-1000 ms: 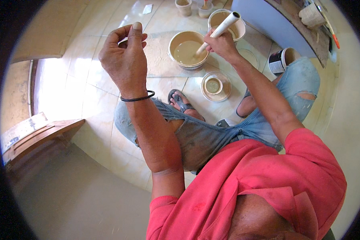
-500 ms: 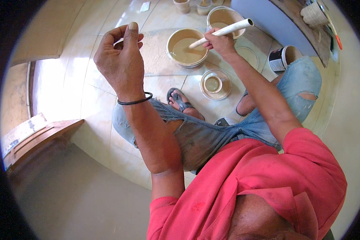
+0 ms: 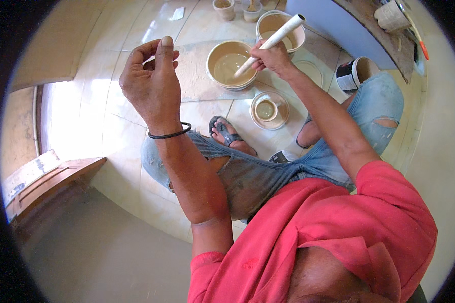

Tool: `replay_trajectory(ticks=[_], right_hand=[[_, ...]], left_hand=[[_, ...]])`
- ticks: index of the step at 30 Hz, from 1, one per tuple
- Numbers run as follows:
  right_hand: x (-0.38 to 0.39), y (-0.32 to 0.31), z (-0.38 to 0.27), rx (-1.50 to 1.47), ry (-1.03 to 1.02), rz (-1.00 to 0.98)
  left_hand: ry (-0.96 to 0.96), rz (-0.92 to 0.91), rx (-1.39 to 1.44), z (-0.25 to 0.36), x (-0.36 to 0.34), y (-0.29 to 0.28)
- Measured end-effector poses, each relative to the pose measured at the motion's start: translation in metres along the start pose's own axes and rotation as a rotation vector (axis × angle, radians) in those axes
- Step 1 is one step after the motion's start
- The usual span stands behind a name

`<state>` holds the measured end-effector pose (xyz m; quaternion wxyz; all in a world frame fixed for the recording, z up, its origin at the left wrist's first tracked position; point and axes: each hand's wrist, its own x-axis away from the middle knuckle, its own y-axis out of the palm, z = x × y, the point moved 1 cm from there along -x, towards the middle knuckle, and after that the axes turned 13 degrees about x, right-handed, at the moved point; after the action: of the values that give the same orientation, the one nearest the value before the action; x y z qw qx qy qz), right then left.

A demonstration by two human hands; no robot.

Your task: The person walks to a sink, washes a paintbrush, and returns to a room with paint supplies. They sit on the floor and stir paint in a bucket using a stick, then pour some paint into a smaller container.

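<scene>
A hollow white pipe [image 3: 276,38] slants down from my right hand [image 3: 271,56], whose fingers are wrapped round its middle. Its lower end dips into a beige liquid in a round bucket [image 3: 210,74]. My left hand [image 3: 153,83] is raised to the left, well apart from the bucket, its fingers curled loosely toward the thumb. Nothing shows in it. Behind my right hand stands a second bucket [image 3: 299,41] with beige contents. Nearer to me, a small cup [image 3: 266,109] of similar liquid sits on a round lid [image 3: 283,118].
A dark tub [image 3: 347,77] lies tilted by my right knee. Two small containers [image 3: 224,10] stand at the back. To the right is a board-topped block [image 3: 359,20] bearing a pale bottle-like container [image 3: 391,17]. A wooden piece [image 3: 55,179] lies at left. My sandalled foot [image 3: 230,136] is near the bucket.
The pipe has tilted steeper, and its lower end has shifted left and nearer to me in the liquid. My right hand stays closed on it. My left hand keeps its pose.
</scene>
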<state>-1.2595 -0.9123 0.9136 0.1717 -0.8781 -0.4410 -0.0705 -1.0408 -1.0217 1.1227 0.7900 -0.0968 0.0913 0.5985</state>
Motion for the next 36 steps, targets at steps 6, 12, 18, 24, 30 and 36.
replay_trajectory(ticks=[6, 12, 18, 24, 30, 36], right_hand=[[-0.012, -0.001, 0.025, -0.083, -0.05, 0.187], [0.003, -0.005, -0.006, 0.017, 0.009, 0.042], [0.007, -0.011, -0.013, 0.149, -0.047, 0.066], [0.002, 0.021, -0.012, 0.099, -0.04, -0.017], [-0.011, 0.009, -0.004, 0.448, -0.418, 0.142], [0.006, 0.011, -0.016, 0.378, -0.157, -0.04]], left_hand=[[-0.006, -0.017, -0.028, -0.004, 0.004, 0.0], [-0.013, -0.013, -0.012, -0.003, 0.004, 0.004], [-0.005, -0.011, 0.046, -0.006, 0.003, 0.001], [-0.015, -0.004, -0.024, 0.001, 0.001, 0.001], [-0.011, 0.006, -0.043, 0.004, 0.002, 0.0], [-0.003, -0.018, 0.026, -0.005, 0.004, 0.0]])
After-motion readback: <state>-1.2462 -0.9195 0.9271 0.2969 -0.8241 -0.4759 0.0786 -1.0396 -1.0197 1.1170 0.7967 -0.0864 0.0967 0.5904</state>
